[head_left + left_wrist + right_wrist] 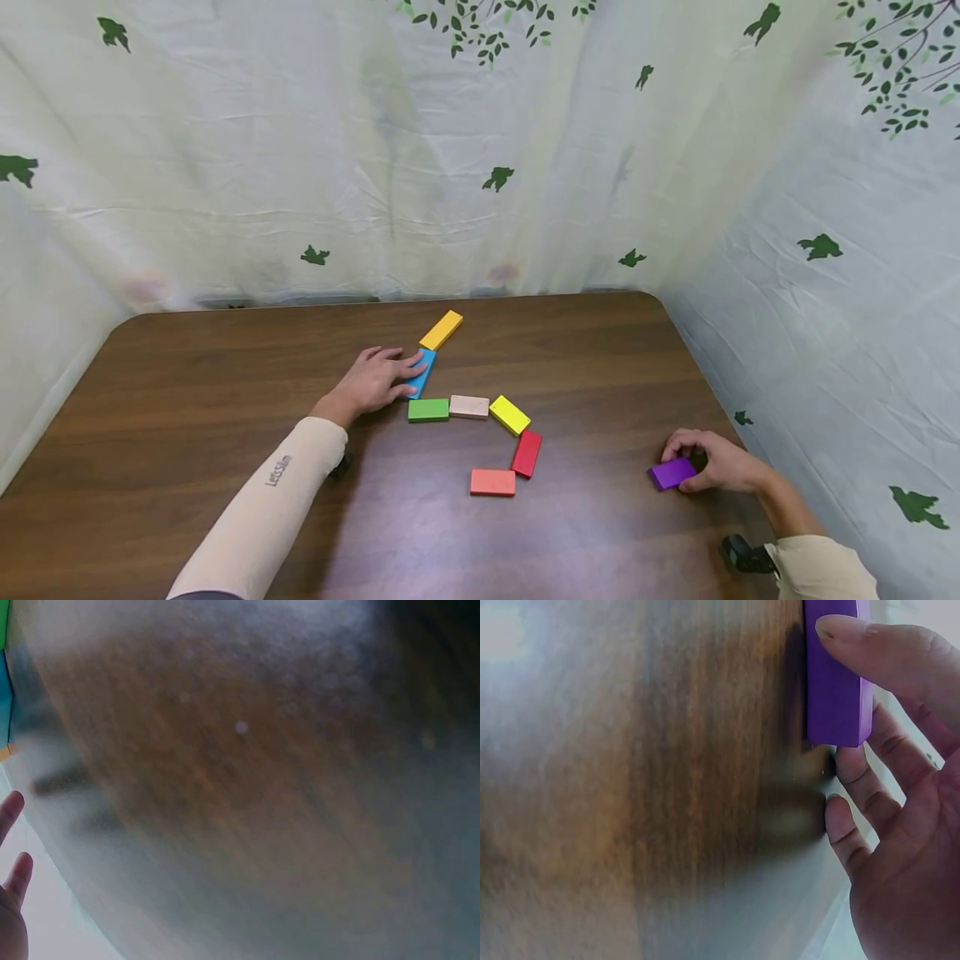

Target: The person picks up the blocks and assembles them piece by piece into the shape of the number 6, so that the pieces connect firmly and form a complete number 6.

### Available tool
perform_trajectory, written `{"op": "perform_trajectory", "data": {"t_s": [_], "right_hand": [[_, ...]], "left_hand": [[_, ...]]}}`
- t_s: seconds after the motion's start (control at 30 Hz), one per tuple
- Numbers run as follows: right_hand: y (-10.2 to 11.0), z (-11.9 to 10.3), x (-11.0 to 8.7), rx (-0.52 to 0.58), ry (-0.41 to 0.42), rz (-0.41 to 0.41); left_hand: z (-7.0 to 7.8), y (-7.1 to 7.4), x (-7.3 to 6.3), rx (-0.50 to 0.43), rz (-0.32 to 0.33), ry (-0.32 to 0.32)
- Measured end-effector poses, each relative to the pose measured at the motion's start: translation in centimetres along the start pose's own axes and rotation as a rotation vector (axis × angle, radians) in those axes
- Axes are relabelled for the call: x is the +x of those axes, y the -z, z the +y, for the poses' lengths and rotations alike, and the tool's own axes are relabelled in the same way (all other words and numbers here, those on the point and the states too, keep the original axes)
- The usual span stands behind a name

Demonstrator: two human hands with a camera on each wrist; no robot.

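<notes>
My left hand rests against a blue block, its fingertips and thumb touching the block's left part and covering some of it. Two outstretched fingers of that hand show at the edge of the left wrist view. A yellow-orange block lies at the blue block's far end, a green block at its near end. Off to the right, my right hand pinches a purple block between thumb and fingers. In the right wrist view, the thumb presses on the purple block's face, low over the table.
From the green block a curving line runs on through a pale pink block, a yellow block, a red block and a coral block. All lie on the brown wooden table. A patterned white curtain hangs behind.
</notes>
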State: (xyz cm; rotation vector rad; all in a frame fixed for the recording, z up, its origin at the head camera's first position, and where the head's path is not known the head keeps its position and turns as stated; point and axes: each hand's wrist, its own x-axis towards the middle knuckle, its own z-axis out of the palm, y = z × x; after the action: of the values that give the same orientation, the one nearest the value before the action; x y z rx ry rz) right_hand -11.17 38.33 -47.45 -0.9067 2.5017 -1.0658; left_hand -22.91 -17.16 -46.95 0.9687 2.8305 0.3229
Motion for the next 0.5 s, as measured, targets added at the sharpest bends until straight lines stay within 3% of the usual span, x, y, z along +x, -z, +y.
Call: {"op": "perform_trajectory", "data": {"t_s": [0.5], "right_hand": [[-1.0, -0.4, 1.2, -0.011, -0.056, 0.033]], "left_hand": [[0.1, 0.1, 0.0, 0.022, -0.012, -0.003]]}}
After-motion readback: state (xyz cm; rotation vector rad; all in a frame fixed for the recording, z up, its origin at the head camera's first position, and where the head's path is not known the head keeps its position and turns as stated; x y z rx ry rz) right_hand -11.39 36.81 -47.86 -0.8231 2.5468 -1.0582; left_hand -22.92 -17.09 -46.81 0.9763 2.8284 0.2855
